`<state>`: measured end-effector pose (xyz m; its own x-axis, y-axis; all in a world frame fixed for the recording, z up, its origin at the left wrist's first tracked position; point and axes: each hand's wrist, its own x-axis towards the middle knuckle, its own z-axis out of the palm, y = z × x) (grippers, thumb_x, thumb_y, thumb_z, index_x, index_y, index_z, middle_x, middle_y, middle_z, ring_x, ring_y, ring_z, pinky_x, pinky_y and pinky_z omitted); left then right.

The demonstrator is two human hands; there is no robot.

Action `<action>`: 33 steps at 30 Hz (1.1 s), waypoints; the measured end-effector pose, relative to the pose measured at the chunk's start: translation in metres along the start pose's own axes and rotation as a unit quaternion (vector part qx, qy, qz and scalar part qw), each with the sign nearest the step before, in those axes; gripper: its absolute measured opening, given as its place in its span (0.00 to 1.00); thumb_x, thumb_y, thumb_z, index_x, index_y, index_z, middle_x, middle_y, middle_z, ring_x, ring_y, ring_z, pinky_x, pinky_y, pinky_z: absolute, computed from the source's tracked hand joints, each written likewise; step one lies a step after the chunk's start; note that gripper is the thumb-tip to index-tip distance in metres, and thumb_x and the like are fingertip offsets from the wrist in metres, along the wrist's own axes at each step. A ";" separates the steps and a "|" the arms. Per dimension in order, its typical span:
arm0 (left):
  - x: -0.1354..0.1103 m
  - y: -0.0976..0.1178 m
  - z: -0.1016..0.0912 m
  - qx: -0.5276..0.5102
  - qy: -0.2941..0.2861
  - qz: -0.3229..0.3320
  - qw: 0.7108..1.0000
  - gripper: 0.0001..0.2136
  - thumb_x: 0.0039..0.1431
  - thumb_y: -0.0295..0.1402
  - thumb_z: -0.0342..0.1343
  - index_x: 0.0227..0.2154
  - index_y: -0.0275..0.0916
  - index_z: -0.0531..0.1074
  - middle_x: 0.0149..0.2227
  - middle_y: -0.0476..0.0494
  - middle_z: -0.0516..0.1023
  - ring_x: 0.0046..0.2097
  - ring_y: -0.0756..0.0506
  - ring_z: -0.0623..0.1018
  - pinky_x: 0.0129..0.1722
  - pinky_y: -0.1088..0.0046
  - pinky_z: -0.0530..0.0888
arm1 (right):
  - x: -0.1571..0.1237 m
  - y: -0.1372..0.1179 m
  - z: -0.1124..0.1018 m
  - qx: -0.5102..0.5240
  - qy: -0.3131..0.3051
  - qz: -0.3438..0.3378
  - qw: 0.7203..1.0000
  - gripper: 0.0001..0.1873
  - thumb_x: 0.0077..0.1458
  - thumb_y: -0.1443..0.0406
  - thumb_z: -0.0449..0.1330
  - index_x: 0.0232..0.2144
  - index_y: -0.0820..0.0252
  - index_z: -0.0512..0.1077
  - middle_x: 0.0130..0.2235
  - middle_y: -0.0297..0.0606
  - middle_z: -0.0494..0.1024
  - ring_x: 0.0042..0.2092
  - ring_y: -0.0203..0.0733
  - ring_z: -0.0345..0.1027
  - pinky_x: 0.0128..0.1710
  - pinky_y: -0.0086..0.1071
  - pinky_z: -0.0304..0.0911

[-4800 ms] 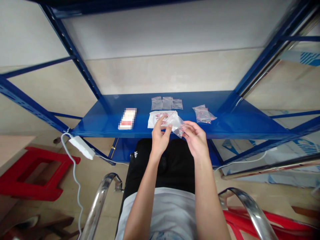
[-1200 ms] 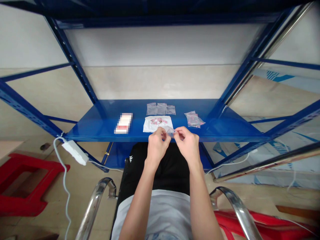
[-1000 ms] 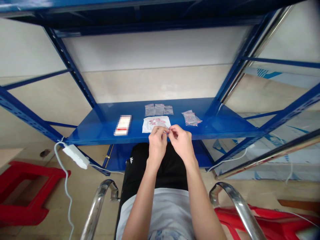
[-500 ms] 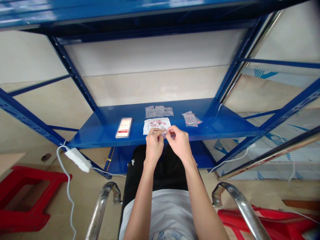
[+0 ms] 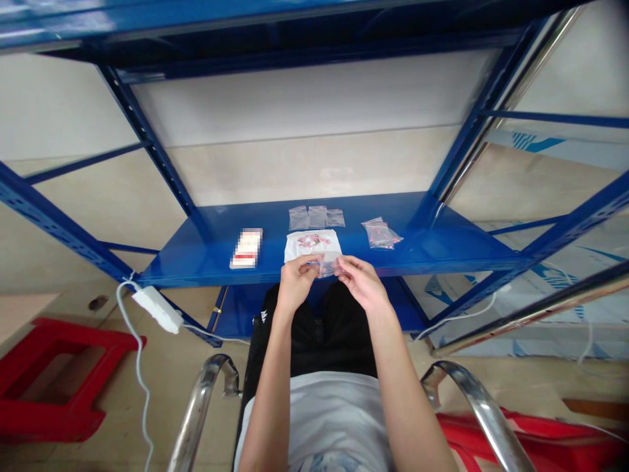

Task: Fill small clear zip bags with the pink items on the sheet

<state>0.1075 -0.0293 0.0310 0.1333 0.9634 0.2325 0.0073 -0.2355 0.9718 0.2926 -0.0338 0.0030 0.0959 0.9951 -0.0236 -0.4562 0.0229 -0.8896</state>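
My left hand [image 5: 293, 282] and my right hand [image 5: 360, 280] pinch a small clear plastic bag [image 5: 325, 265] between them, just in front of the blue shelf [image 5: 196, 252]. Both hands grip its edges with closed fingers. Right behind the bag, a white sheet [image 5: 314, 244] with small red parts lies on the shelf. Further back lie three empty clear bags [image 5: 316, 217] in a row. To the right sits a pile of filled bags [image 5: 381, 233] with red parts.
A white and red box [image 5: 246, 248] lies on the shelf to the left. A white power strip [image 5: 157, 309] hangs at the shelf's left corner with its cable. Red stools [image 5: 54, 373] stand on the floor left and right. Chrome chair arms [image 5: 201, 406] flank my lap.
My hands have drawn slightly apart and lowered, stretching the small bag out flat between them. Nothing on the shelf has moved.
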 end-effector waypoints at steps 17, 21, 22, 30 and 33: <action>0.079 -0.024 -0.021 0.228 0.095 0.095 0.964 0.13 0.63 0.28 0.66 0.51 0.39 0.84 0.44 0.41 0.87 0.39 0.46 0.83 0.46 0.70 0.80 | 0.127 -0.073 0.014 -0.525 -0.047 -0.257 0.810 0.05 0.64 0.67 0.61 0.34 0.56 0.77 0.30 0.38 0.83 0.29 0.44 0.77 0.37 0.36 0.72; 0.106 -0.033 -0.010 0.345 0.040 0.108 0.931 0.17 0.64 0.29 0.67 0.55 0.37 0.82 0.48 0.37 0.85 0.46 0.42 0.83 0.55 0.64 0.79 | 0.136 -0.072 0.024 -0.624 -0.108 -0.292 0.716 0.09 0.66 0.71 0.58 0.38 0.58 0.79 0.36 0.43 0.85 0.38 0.48 0.79 0.44 0.36 0.70; 0.110 -0.035 -0.007 0.367 0.031 0.112 0.923 0.17 0.65 0.28 0.66 0.56 0.37 0.82 0.49 0.36 0.85 0.49 0.40 0.83 0.57 0.62 0.78 | 0.136 -0.071 0.025 -0.636 -0.115 -0.302 0.701 0.10 0.67 0.71 0.58 0.40 0.59 0.80 0.37 0.44 0.86 0.40 0.49 0.80 0.45 0.36 0.70; 0.120 -0.039 -0.003 0.345 -0.021 0.067 0.936 0.29 0.66 0.24 0.61 0.69 0.41 0.68 0.56 0.37 0.85 0.50 0.42 0.85 0.59 0.64 0.77 | 0.139 -0.066 0.031 -0.667 -0.163 -0.326 0.650 0.10 0.69 0.72 0.58 0.42 0.61 0.80 0.41 0.47 0.86 0.46 0.50 0.79 0.49 0.36 0.68; 0.120 -0.041 -0.005 0.317 -0.024 0.070 0.946 0.29 0.66 0.21 0.59 0.69 0.41 0.67 0.52 0.38 0.86 0.47 0.43 0.86 0.57 0.66 0.78 | 0.138 -0.066 0.032 -0.650 -0.170 -0.322 0.668 0.09 0.68 0.72 0.60 0.43 0.60 0.81 0.42 0.47 0.86 0.47 0.51 0.79 0.51 0.37 0.69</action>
<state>0.1187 0.0966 0.0193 0.2216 0.9139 0.3400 0.5763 -0.4040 0.7103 0.3073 0.1054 0.0728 -0.4042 0.7890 0.4628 0.7565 0.5727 -0.3157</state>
